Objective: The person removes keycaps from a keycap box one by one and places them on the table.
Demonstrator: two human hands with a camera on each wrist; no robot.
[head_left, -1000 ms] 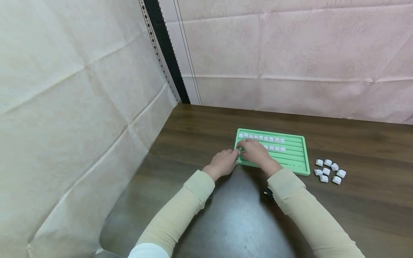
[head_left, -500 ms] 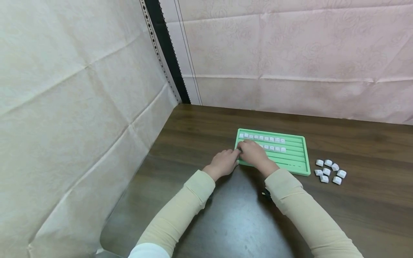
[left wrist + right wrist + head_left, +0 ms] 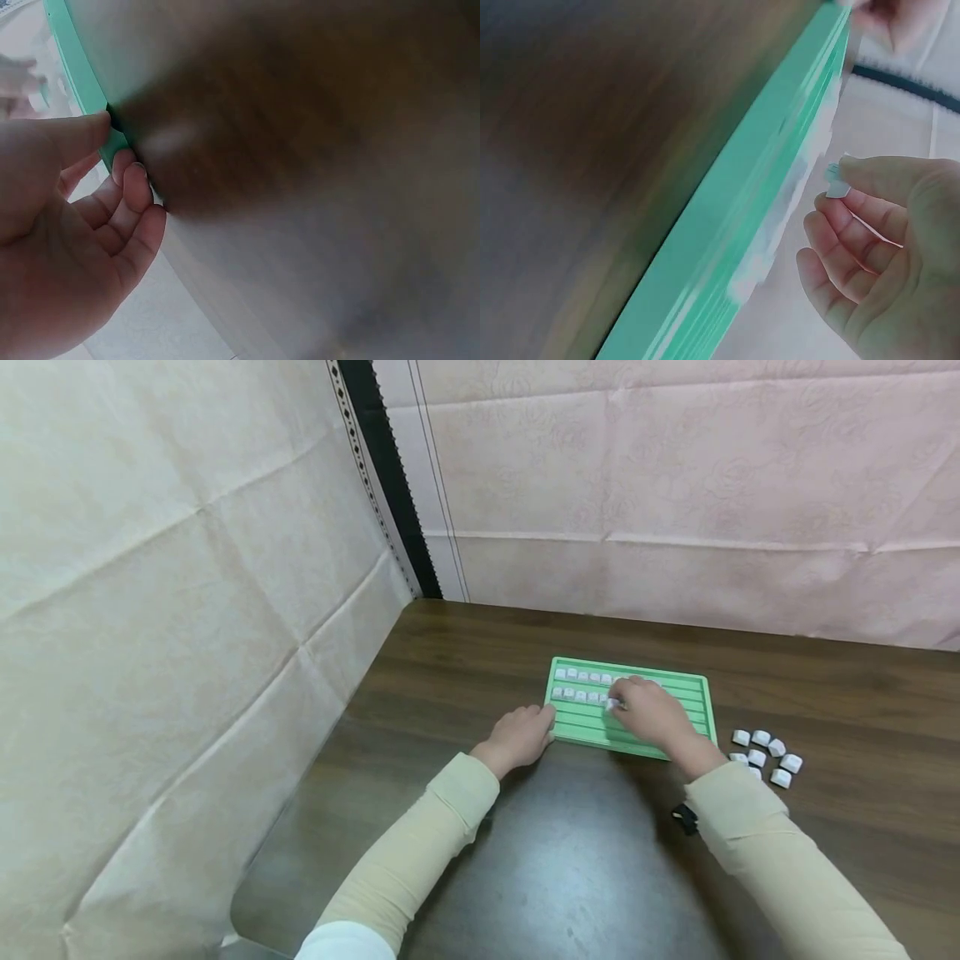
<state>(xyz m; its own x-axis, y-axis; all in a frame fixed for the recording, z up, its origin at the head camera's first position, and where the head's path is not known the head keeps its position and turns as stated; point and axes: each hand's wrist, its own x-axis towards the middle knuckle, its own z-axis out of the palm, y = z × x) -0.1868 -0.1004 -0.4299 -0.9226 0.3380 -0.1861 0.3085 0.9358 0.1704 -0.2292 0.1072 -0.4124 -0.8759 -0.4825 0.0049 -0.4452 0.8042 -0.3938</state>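
A green ridged tray (image 3: 592, 732) lies on the table, with two rows of small white keycaps along its far part. My left hand (image 3: 520, 739) grips the tray's near left corner; in the left wrist view the thumb presses on the green rim (image 3: 81, 79) and the fingers curl against it. My right hand (image 3: 651, 714) is over the middle of the tray and pinches one white keycap (image 3: 837, 184) between thumb and index finger. In the head view that keycap is near the right part of the second row. The right hand hides the right ends of both rows.
Several loose white keycaps (image 3: 757, 757) lie on the dark wooden table (image 3: 450, 677) to the right of the tray, partly behind the right sleeve (image 3: 738, 802). Cloth-covered walls (image 3: 675, 485) stand behind and to the left of the table.
My right hand has moved right from the tray's left edge to its middle, and a keycap shows at its fingertips. The left keycaps of the second row are now uncovered. My left hand stays put.
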